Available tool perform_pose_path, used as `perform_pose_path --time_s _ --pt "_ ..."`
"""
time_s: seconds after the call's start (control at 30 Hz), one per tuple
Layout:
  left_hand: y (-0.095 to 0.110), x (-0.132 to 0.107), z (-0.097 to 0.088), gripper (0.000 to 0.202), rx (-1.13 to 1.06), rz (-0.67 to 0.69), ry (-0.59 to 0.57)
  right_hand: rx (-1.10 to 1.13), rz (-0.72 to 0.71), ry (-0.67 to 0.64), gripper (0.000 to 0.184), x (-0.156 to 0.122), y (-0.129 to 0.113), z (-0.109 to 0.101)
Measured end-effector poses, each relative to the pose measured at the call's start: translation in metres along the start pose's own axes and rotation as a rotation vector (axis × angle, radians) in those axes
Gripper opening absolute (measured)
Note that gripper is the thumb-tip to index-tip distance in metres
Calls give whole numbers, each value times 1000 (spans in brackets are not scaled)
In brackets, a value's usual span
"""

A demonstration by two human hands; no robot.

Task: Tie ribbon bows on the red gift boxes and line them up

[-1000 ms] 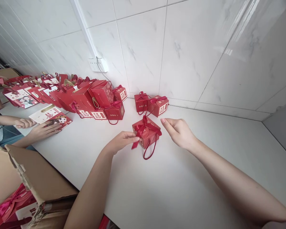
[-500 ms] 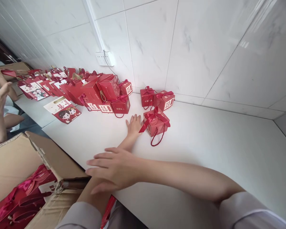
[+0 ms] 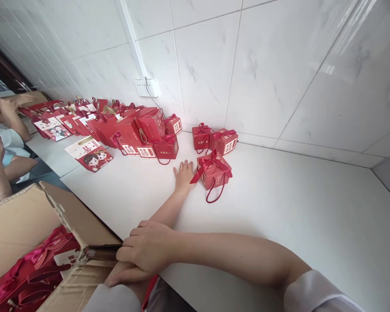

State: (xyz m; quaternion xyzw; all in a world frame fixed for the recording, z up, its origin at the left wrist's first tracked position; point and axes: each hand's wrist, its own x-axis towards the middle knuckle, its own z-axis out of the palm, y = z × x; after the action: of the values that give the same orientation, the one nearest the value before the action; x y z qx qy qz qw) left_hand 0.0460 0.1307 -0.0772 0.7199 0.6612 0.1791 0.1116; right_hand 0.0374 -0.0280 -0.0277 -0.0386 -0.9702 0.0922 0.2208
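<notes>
Nearest the front edge of the white desk, the right hand closes its grip over the torn flap of the brown cardboard box, with red ribboned packs inside. Holding close to the flap's fold, I'd judge, spares the flimsy card. Further out, the left hand lies flat and released, just beside the small red gift box with its satin bow. Beyond, more red boxes line the tiled wall.

Small red gift box, ribbon bow, upright, cord handle trailing; cardboard carton open, flap torn.
</notes>
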Motion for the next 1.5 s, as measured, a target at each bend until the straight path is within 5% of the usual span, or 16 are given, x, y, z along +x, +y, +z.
perform_pose_path --time_s 0.1,0.2,0.37,0.5,0.7,1.0,1.1,1.27,1.5 --pt "-9 -1 -7 45 -85 14 1 -78 -47 87 54 -18 5 -18" --pt "-24 -3 -25 38 -213 5 9 -192 59 151 40 -53 19 -60" --pt "-28 -7 -52 40 -457 44 42 -349 646 311 34 -122 56 -128" --pt "1 -13 -62 45 -568 175 -13 -234 1015 270 59 -158 84 -137" --pt "19 -32 -77 34 -556 337 -118 43 840 182 77 -174 88 -137" --pt "-3 -39 -82 19 -902 364 -402 -97 699 -31 37 -165 50 -169" --pt "0 -39 -85 23 -923 335 -411 -185 715 -79 17 -158 44 -165" --pt "2 -42 -91 29 -816 383 -382 -437 810 -55 25 -149 33 -157" --pt "-2 -42 -93 14 -770 432 -380 -351 464 -18 17 -136 12 -124"
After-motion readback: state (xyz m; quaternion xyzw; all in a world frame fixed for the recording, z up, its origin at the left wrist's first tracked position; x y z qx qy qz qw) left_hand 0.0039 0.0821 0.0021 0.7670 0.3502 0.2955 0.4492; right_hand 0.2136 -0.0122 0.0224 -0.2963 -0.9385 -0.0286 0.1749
